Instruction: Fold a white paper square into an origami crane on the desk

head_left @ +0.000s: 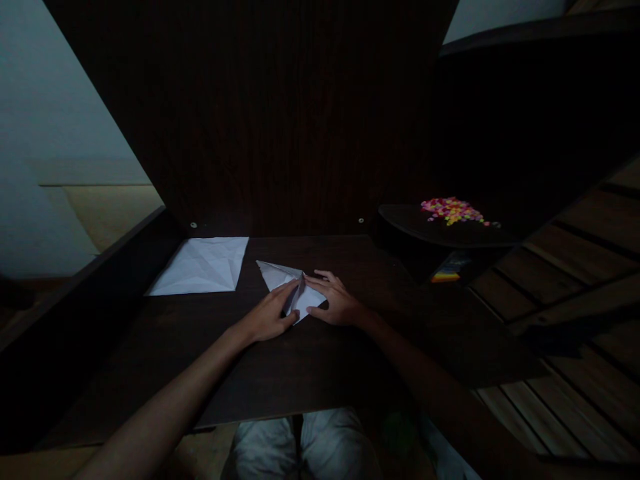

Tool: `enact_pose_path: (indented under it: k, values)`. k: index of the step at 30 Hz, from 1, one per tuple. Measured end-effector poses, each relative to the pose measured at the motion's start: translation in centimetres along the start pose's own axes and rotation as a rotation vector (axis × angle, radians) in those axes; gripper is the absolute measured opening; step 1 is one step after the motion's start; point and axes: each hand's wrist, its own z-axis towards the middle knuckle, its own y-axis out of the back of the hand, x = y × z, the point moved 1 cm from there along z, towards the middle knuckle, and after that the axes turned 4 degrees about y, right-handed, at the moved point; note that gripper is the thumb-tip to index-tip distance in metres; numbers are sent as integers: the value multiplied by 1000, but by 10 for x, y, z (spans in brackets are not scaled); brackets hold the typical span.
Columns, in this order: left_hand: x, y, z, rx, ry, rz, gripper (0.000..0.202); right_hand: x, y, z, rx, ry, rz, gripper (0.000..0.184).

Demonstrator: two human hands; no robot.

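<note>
A partly folded white paper piece (281, 275) lies on the dark wooden desk (320, 360), pointed end toward the back left. My left hand (270, 315) rests on its near left side, fingers curled and pinching a raised flap. My right hand (336, 300) presses on its right side with fingers spread flat over the paper. A second white sheet (203, 265), creased and unfolded flat, lies to the left of the hands, apart from them.
A dark wooden back panel (260, 120) rises behind the desk. At the right, a dark side shelf (440, 233) carries a heap of small pink, yellow and orange bits (453, 210). A colourful stack (447, 273) sits under it. Wooden floorboards (575, 300) lie to the right.
</note>
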Motion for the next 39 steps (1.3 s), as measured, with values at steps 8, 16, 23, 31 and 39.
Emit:
enact_pose_path:
  k: [8,16,23,31,39]
  values:
    - [3,-1,-2,-15,33,3,80,3,7,0,38,26,-52,78]
    - [7,1,-3,2,89,45,81,2,11,1,29,40,-132,59]
    - [1,7,-3,31,-62,88,74,-1,11,1,43,-23,-66,56]
    - [-13,7,-6,93,-141,165,44,-7,10,3,-117,-49,165,43]
    - [-14,1,-6,48,-128,176,42,-5,5,3,-33,13,0,42]
